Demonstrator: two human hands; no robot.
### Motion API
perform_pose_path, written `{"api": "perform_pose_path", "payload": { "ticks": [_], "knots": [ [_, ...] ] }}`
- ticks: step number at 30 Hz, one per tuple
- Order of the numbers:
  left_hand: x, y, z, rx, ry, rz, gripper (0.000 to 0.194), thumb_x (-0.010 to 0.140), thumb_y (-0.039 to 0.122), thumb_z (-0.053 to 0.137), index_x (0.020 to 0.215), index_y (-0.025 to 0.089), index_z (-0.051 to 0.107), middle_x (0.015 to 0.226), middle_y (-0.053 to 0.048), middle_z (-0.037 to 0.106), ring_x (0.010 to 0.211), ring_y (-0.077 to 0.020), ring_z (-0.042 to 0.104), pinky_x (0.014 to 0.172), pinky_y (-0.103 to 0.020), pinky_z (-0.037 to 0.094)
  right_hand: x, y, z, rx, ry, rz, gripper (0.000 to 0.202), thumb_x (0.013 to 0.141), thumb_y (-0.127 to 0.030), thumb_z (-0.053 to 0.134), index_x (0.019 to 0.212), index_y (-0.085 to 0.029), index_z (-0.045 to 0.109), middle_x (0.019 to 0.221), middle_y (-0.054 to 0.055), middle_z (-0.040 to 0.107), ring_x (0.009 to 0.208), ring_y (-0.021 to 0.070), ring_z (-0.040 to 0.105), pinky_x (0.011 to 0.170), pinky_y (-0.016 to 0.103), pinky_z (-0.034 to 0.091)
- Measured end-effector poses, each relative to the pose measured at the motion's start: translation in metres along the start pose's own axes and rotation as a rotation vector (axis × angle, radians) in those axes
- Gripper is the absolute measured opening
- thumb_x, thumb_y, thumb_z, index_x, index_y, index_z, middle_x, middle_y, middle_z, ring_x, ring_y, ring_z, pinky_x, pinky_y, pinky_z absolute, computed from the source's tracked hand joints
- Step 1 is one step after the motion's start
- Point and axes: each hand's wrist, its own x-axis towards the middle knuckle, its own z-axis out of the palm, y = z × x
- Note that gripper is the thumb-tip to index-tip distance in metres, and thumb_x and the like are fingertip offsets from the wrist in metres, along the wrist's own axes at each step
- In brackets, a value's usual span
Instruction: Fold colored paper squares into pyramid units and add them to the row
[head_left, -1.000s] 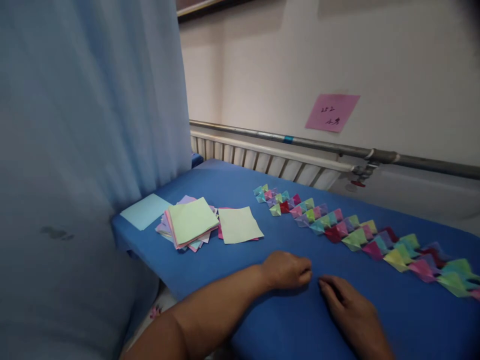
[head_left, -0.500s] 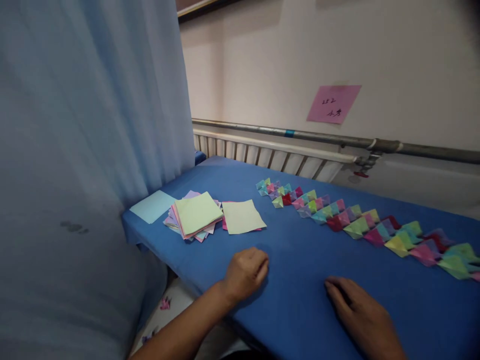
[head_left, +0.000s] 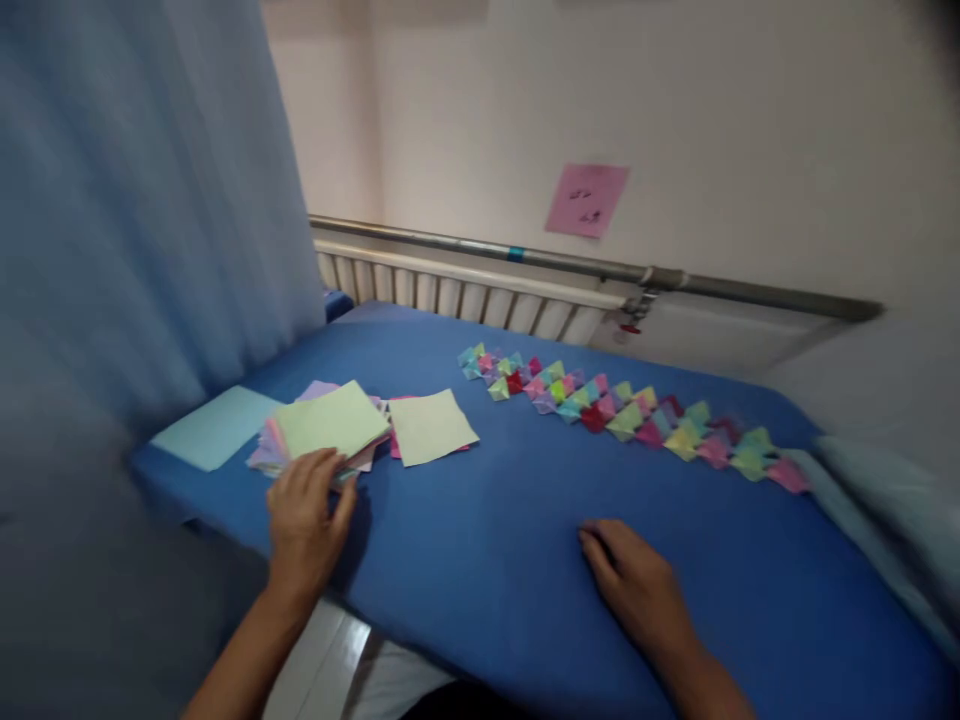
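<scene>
My left hand (head_left: 309, 515) is over the front edge of a stack of square coloured papers (head_left: 330, 422), its thumb apart from the bent fingers. The fingertips reach the near edge of the stack; no sheet is lifted. The top sheet is pale yellow-green, with purple, pink and white edges below. My right hand (head_left: 637, 580) rests on the blue table cover, fingers curled together, with nothing seen in it. To the right of the stack lies a pale cream paper (head_left: 433, 428) over a pink one.
Rows of small folded paper pieces (head_left: 622, 410) in many colours run along the back right. Light blue sheets (head_left: 217, 428) lie at the left end, by a blue curtain (head_left: 150, 200). A radiator (head_left: 450, 290) and metal pipe (head_left: 450, 242) line the wall behind the table (head_left: 480, 540).
My left hand has gone from a closed fist on the table leftward to the paper stack, and its fingers have opened. My right hand stays on the table. The view has swung right.
</scene>
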Motion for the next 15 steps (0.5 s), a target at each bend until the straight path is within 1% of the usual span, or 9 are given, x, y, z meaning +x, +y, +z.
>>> {"api": "perform_pose_path", "payload": {
  "ticks": [3,6,9,13,15],
  "knots": [
    [0.017,-0.007,0.012,0.127,-0.105,-0.014,0.041,0.089,0.040,0.051,0.118,0.012,0.059,0.123,-0.019,0.063,0.119,-0.0366,0.053,0.100,-0.052,0.039,-0.001,-0.001,0.000,-0.011,0.022,-0.002,0.029,0.093,-0.033,0.039,0.084,-0.022,0.064,0.078,0.004,0.070,0.070,0.0178,0.068,0.067,0.030,0.054],
    [0.027,-0.017,0.025,0.214,-0.217,0.002,0.051,0.086,0.045,0.054,0.121,0.009,0.058,0.124,-0.023,0.061,0.122,-0.0401,0.051,0.102,-0.056,0.037,-0.003,0.001,0.002,-0.021,0.025,0.005,0.026,0.095,-0.028,0.039,0.085,-0.021,0.063,0.077,0.003,0.068,0.068,0.0162,0.066,0.066,0.029,0.052],
    [0.031,-0.031,0.033,0.257,-0.258,-0.007,0.053,0.082,0.049,0.054,0.119,0.011,0.060,0.122,-0.022,0.062,0.120,-0.0402,0.052,0.101,-0.055,0.039,-0.004,0.004,0.004,-0.031,0.016,0.014,0.026,0.095,-0.025,0.039,0.085,-0.021,0.062,0.076,0.002,0.066,0.067,0.0157,0.065,0.064,0.028,0.051],
    [0.034,-0.044,0.036,0.238,-0.420,-0.024,0.054,0.081,0.057,0.046,0.113,0.016,0.061,0.122,-0.017,0.063,0.112,-0.0386,0.057,0.092,-0.052,0.046,-0.004,0.006,0.005,-0.032,0.014,0.021,0.025,0.095,-0.023,0.039,0.084,-0.020,0.062,0.076,0.002,0.065,0.068,0.0155,0.065,0.064,0.028,0.050],
    [0.036,-0.046,0.035,0.194,-0.458,-0.048,0.053,0.081,0.058,0.042,0.110,0.017,0.061,0.120,-0.018,0.064,0.111,-0.0393,0.058,0.091,-0.052,0.047,-0.004,0.005,0.005,-0.040,0.008,0.027,0.025,0.095,-0.022,0.039,0.084,-0.020,0.062,0.076,0.002,0.065,0.068,0.0157,0.065,0.063,0.027,0.050]
  ]
}}
